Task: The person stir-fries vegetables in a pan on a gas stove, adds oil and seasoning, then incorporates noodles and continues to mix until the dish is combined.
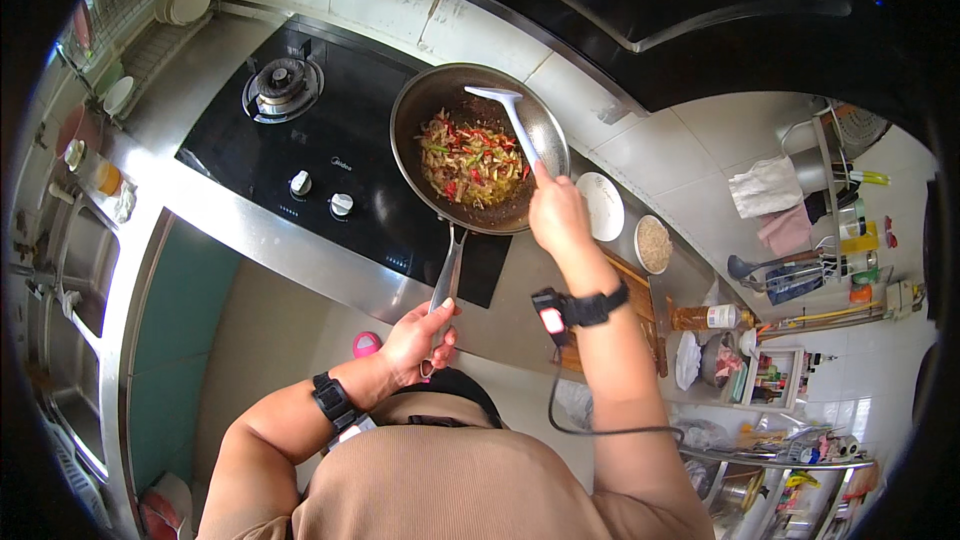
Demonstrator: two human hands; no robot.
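A metal frying pan point(553, 142) stands over the right side of the black gas hob point(360, 112), with its handle towards me. My left hand point(424, 337) is closed around that handle. Chopped food point(472, 157) in red, green and pale pieces lies in the pan, with yellowish oil near its lower edge. My right hand point(559, 214) grips the handle of a pale spatula point(517, 120), whose blade is over the far part of the pan, above the food. Whether the blade touches the pan I cannot tell. The burner under the pan is hidden.
Right of the pan are a white plate point(600, 206) and a bowl of pale shredded food point(652, 244). A wooden cutting board point(630, 292) lies partly behind my right forearm, near an oil bottle point(705, 317). The left burner point(282, 86) is uncovered. A range hood point(675, 37) overhangs the back.
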